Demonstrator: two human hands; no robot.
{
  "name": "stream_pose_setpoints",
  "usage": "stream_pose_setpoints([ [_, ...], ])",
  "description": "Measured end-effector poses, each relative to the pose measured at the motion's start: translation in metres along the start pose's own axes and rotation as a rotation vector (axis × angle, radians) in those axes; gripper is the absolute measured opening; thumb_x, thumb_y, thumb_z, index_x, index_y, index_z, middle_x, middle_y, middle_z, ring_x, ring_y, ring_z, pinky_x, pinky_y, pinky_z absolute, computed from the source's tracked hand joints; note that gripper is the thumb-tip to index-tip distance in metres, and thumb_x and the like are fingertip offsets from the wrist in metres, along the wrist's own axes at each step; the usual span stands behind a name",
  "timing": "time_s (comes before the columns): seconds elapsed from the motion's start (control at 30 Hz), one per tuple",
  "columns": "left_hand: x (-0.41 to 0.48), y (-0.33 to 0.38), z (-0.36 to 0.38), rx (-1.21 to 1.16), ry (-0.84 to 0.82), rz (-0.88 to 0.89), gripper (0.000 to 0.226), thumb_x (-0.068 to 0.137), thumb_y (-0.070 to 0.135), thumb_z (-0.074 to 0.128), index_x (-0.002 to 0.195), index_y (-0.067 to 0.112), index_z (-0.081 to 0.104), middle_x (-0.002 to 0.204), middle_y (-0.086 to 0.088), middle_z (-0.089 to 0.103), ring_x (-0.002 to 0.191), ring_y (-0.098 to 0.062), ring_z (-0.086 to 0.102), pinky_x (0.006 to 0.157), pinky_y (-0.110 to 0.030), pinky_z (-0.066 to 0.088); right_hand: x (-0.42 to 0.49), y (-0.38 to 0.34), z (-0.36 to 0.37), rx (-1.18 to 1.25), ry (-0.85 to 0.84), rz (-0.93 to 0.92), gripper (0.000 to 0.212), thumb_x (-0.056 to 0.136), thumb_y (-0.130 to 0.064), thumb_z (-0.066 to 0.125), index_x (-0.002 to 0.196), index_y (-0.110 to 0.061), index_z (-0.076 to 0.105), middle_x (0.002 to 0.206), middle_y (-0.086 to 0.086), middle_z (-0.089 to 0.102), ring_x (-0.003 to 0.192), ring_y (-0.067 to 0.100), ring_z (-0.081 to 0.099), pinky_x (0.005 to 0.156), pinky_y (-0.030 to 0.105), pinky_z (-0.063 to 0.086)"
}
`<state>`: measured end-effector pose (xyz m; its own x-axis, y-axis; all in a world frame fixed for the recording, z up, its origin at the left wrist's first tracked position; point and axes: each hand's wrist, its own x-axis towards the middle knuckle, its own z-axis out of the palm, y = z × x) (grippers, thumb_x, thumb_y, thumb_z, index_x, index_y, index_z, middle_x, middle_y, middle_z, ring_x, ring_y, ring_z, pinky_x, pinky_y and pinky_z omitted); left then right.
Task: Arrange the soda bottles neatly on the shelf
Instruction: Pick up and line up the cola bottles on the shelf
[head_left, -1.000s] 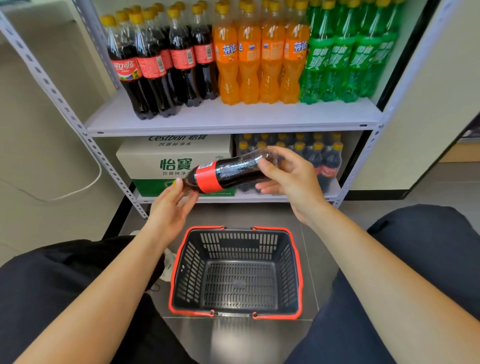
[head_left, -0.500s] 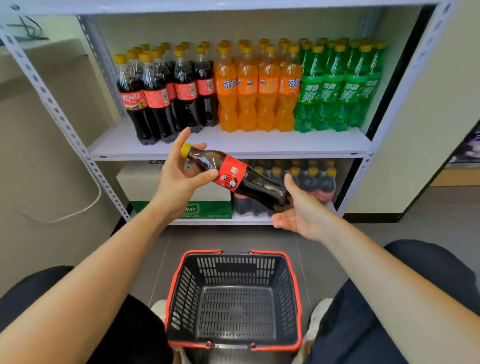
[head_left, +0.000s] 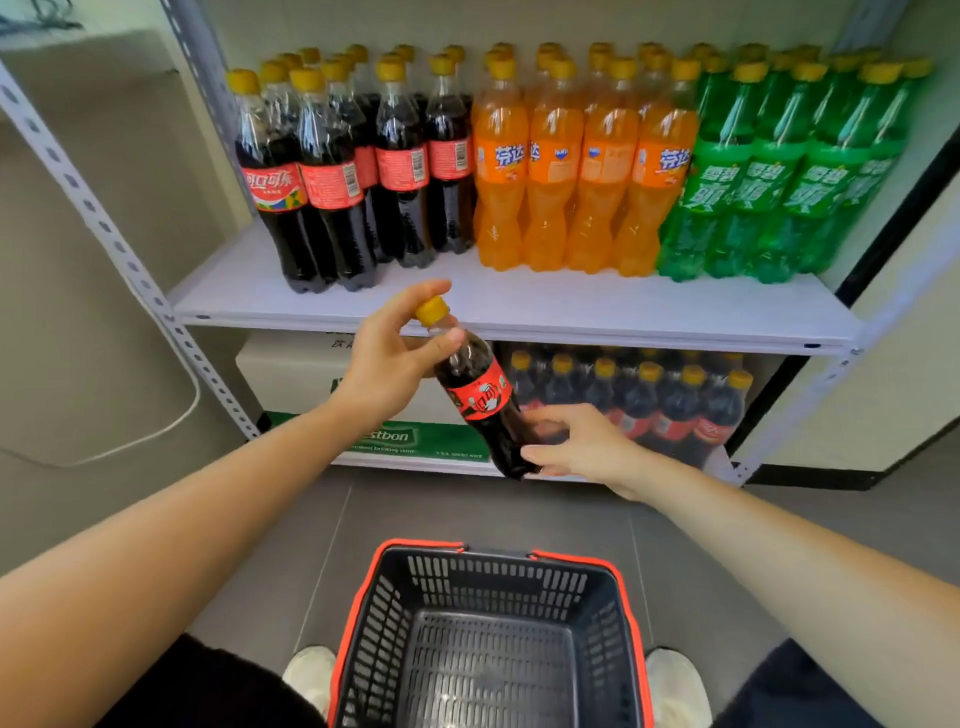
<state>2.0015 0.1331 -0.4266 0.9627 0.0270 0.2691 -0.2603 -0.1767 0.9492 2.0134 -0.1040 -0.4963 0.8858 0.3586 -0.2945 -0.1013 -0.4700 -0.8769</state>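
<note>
A cola bottle (head_left: 480, 397) with a yellow cap and red label hangs tilted, cap up, in front of the white shelf board (head_left: 519, 306). My left hand (head_left: 384, 358) grips its neck just under the cap. My right hand (head_left: 587, 441) touches the bottle's lower end with straight fingers. On the shelf stand rows of cola bottles (head_left: 337, 171) at the left, orange soda bottles (head_left: 571, 171) in the middle and green soda bottles (head_left: 769, 182) at the right. A bare strip of board runs along the front of the rows.
A black basket with a red rim (head_left: 493, 553) sits on the floor between my feet, with nothing in it. The lower shelf holds a wrapped pack of cola bottles (head_left: 649, 400) and a water carton (head_left: 291, 369). A perforated metal post (head_left: 104, 223) slants at the left.
The bottle swung from lying sideways to nearly upright and rose toward the shelf. My left hand moved to the neck and took hold. My right hand slid from cradling the base to touching it.
</note>
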Motion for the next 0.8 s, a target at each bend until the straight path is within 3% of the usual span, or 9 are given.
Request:
stream_pose_setpoints([
  [0.03, 0.006, -0.001, -0.002, 0.042, 0.018, 0.012, 0.045, 0.095, 0.007, 0.07, 0.138, 0.016, 0.058, 0.117, -0.02, 0.064, 0.106, -0.04, 0.068, 0.079, -0.045, 0.064, 0.008, -0.004, 0.001, -0.171, 0.109, -0.096, 0.031, 0.088, -0.013, 0.076, 0.119, -0.016, 0.073, 0.1, 0.001, 0.076, 0.089, 0.007, 0.07, 0.089, 0.039, 0.06],
  [0.1, 0.018, 0.0, -0.006, 0.099, 0.071, 0.041, 0.043, 0.094, 0.01, 0.073, 0.135, 0.013, 0.06, 0.115, -0.018, 0.065, 0.1, -0.041, 0.069, 0.077, -0.048, 0.064, 0.022, -0.022, 0.001, -0.288, 0.27, -0.257, 0.035, 0.081, -0.022, 0.082, 0.115, -0.018, 0.075, 0.093, -0.005, 0.075, 0.08, 0.001, 0.067, 0.087, 0.036, 0.059],
  [0.2, 0.037, 0.005, -0.016, 0.125, 0.177, 0.1, 0.037, 0.093, 0.015, 0.076, 0.129, 0.017, 0.065, 0.11, -0.01, 0.07, 0.101, -0.031, 0.07, 0.067, -0.035, 0.063, 0.036, -0.054, 0.004, -0.308, 0.221, -0.411, 0.08, 0.069, -0.047, 0.086, 0.14, -0.026, 0.055, 0.121, -0.007, 0.067, 0.102, 0.007, 0.063, 0.091, 0.031, 0.054],
  [0.27, 0.049, 0.012, -0.022, 0.089, 0.235, 0.101, 0.033, 0.093, 0.018, 0.076, 0.124, 0.023, 0.066, 0.105, -0.007, 0.072, 0.098, -0.026, 0.072, 0.063, -0.04, 0.064, 0.045, -0.072, 0.009, -0.317, 0.173, -0.451, 0.093, 0.065, -0.052, 0.086, 0.145, -0.033, 0.043, 0.134, -0.009, 0.062, 0.116, 0.009, 0.059, 0.096, 0.032, 0.05],
  [0.4, 0.07, 0.026, -0.029, -0.004, 0.271, 0.123, 0.029, 0.094, 0.02, 0.075, 0.121, 0.026, 0.067, 0.092, 0.004, 0.076, 0.09, -0.017, 0.075, 0.062, -0.034, 0.063, 0.063, -0.098, 0.004, -0.251, 0.28, -0.519, 0.083, 0.069, -0.029, 0.09, 0.139, -0.032, 0.045, 0.118, -0.012, 0.061, 0.104, 0.009, 0.062, 0.091, 0.036, 0.053],
  [0.53, 0.091, 0.027, -0.042, -0.073, 0.317, 0.144, 0.042, 0.092, 0.023, 0.077, 0.131, 0.024, 0.061, 0.108, 0.0, 0.076, 0.093, -0.015, 0.075, 0.073, -0.03, 0.061, 0.075, -0.114, -0.012, -0.043, 0.335, -0.555, 0.075, 0.072, -0.019, 0.09, 0.137, -0.026, 0.053, 0.117, -0.012, 0.063, 0.103, -0.003, 0.059, 0.084, 0.02, 0.048],
  [0.6, 0.098, 0.018, -0.049, 0.083, 0.495, 0.163, 0.045, 0.091, 0.023, 0.078, 0.132, 0.02, 0.061, 0.116, 0.001, 0.07, 0.097, -0.008, 0.068, 0.081, -0.028, 0.059, 0.08, -0.124, -0.017, 0.052, 0.381, -0.596, 0.067, 0.074, -0.014, 0.088, 0.131, -0.028, 0.055, 0.113, -0.016, 0.065, 0.099, -0.008, 0.06, 0.08, 0.011, 0.046],
  [0.67, 0.103, 0.004, -0.052, 0.247, 0.634, 0.144, 0.051, 0.09, 0.019, 0.077, 0.136, 0.016, 0.055, 0.128, 0.0, 0.058, 0.111, -0.011, 0.059, 0.096, -0.032, 0.053, 0.087, -0.132, -0.024, 0.131, 0.427, -0.626, 0.061, 0.075, -0.009, 0.087, 0.123, -0.032, 0.056, 0.107, -0.018, 0.067, 0.093, -0.014, 0.061, 0.076, 0.005, 0.045],
  [0.8, 0.112, -0.019, -0.049, 0.45, 0.684, 0.098, 0.075, 0.086, 0.018, 0.081, 0.148, 0.007, 0.041, 0.144, -0.01, 0.043, 0.133, -0.026, 0.046, 0.115, -0.036, 0.037, 0.102, -0.141, -0.041, 0.169, 0.524, -0.623, 0.061, 0.075, -0.012, 0.088, 0.122, -0.035, 0.057, 0.107, -0.016, 0.068, 0.096, -0.003, 0.063, 0.079, 0.011, 0.049],
])
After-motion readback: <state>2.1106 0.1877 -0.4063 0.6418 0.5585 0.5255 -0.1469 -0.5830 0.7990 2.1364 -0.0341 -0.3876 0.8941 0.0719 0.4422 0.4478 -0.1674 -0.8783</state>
